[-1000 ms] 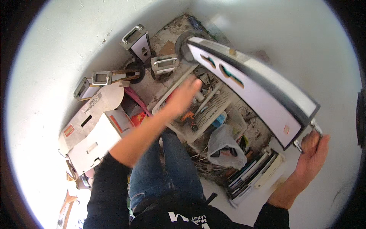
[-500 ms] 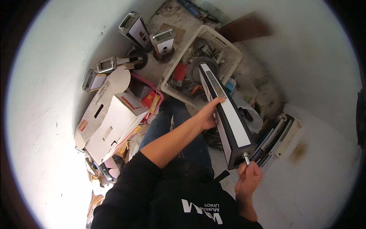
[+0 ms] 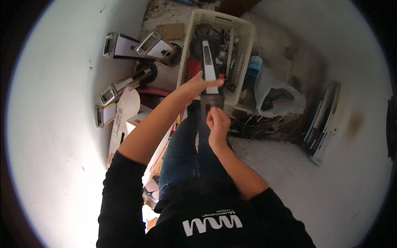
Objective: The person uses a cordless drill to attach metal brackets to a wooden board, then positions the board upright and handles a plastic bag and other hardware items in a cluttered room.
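Two hands are on the long flat panel, a dark strip with a white face that now stands edge-on to me over the white plastic basket. My left hand is clamped around its middle, thumb over the white face; my right hand sits lower, at the near end, fingers curled, though I cannot tell whether they actually pinch the panel's end or just touch it. Half a second ago the panel lay slanted to the right of the basket with its broad white face turned up; it has since swung over the basket's near rim and points away from me, its far end among the dark parts inside. My right hand has come up from the lower right toward the centre. Several similar panels with metal handles lean along the floor's left side by the wall, beside cardboard boxes. A clear plastic bag sits just right of the basket.
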`<action>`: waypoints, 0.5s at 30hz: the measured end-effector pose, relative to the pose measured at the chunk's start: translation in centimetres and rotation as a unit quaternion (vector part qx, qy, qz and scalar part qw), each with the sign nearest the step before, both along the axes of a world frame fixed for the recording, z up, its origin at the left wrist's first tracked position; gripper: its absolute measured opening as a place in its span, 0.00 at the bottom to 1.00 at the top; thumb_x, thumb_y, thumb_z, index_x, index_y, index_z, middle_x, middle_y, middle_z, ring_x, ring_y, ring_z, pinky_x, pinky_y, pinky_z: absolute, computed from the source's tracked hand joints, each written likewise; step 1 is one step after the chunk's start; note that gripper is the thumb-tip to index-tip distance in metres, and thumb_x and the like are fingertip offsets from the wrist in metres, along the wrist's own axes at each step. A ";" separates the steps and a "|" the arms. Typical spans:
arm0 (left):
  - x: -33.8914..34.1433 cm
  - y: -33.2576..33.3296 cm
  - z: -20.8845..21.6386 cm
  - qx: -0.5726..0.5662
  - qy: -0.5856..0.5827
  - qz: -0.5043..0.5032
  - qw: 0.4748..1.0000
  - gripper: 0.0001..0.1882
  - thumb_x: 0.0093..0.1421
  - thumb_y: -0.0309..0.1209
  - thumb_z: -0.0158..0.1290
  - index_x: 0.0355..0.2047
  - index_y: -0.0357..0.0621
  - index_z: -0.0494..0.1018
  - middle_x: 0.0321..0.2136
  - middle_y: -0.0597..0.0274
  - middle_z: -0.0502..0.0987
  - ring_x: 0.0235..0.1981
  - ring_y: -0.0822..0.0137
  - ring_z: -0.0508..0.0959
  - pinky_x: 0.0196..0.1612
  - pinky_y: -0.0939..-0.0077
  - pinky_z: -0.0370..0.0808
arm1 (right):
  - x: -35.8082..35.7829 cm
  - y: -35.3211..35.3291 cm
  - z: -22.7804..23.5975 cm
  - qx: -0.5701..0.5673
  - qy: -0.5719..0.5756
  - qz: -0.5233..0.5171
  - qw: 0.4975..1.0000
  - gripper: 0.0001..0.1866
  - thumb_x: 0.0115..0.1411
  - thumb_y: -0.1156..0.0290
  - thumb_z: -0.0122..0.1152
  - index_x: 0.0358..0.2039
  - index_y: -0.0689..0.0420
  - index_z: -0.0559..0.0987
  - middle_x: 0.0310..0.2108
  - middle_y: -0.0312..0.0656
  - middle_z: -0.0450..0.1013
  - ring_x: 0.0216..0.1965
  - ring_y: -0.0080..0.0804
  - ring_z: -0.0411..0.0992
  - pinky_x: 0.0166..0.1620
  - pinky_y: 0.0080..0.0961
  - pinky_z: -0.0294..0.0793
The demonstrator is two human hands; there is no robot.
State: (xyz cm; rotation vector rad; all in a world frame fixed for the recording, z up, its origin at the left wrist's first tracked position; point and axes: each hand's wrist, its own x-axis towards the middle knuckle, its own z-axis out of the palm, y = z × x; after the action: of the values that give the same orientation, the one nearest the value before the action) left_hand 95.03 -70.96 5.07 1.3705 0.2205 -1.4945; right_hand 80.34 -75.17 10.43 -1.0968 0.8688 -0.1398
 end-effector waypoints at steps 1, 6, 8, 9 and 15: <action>-0.5 0.8 -0.5 0.043 -0.080 -0.078 0.993 0.63 0.36 0.52 0.65 0.60 0.33 0.39 0.56 0.36 0.54 0.57 0.53 0.59 0.58 0.65 0.52 | 0.0 1.3 -1.3 -0.051 0.015 0.034 0.998 0.18 0.59 0.67 0.43 0.12 0.57 0.62 0.13 0.32 0.55 0.14 0.16 0.49 0.19 0.18 0.47; -2.9 5.9 -3.2 0.174 -0.278 -0.230 0.916 0.58 0.30 0.42 0.66 0.59 0.37 0.46 0.52 0.34 0.58 0.51 0.46 0.65 0.51 0.67 0.65 | -2.2 8.6 -4.8 0.133 0.037 0.083 0.987 0.15 0.60 0.64 0.48 0.19 0.60 0.68 0.19 0.34 0.65 0.23 0.22 0.61 0.28 0.22 0.61; -3.8 8.7 -3.4 0.191 -0.319 -0.253 0.893 0.56 0.30 0.38 0.66 0.59 0.41 0.48 0.52 0.35 0.57 0.51 0.44 0.65 0.51 0.64 0.65 | -3.2 9.6 -4.8 -0.099 -0.040 0.184 0.977 0.15 0.59 0.63 0.49 0.22 0.61 0.72 0.23 0.39 0.69 0.26 0.27 0.67 0.33 0.26 0.65; -4.3 10.0 -3.3 0.197 -0.346 -0.263 0.879 0.56 0.30 0.36 0.66 0.59 0.43 0.48 0.52 0.35 0.57 0.51 0.43 0.64 0.51 0.63 0.65 | -3.4 9.6 -4.8 -0.212 -0.064 0.232 0.947 0.15 0.59 0.63 0.49 0.24 0.61 0.74 0.25 0.41 0.72 0.28 0.30 0.69 0.35 0.28 0.67; -6.7 12.7 -3.2 0.230 -0.454 -0.356 0.784 0.51 0.34 0.28 0.62 0.59 0.47 0.48 0.55 0.41 0.54 0.51 0.42 0.63 0.50 0.58 0.67 | -4.1 -4.3 -9.9 -0.175 0.218 0.364 0.889 0.12 0.55 0.68 0.53 0.38 0.60 0.75 0.35 0.47 0.73 0.35 0.37 0.72 0.39 0.31 0.71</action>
State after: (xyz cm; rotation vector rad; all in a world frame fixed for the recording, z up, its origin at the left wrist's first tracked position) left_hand 88.32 -58.26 1.88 2.6189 -0.6676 -1.1667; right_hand 76.27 -79.51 0.56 -1.7716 0.7809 0.6230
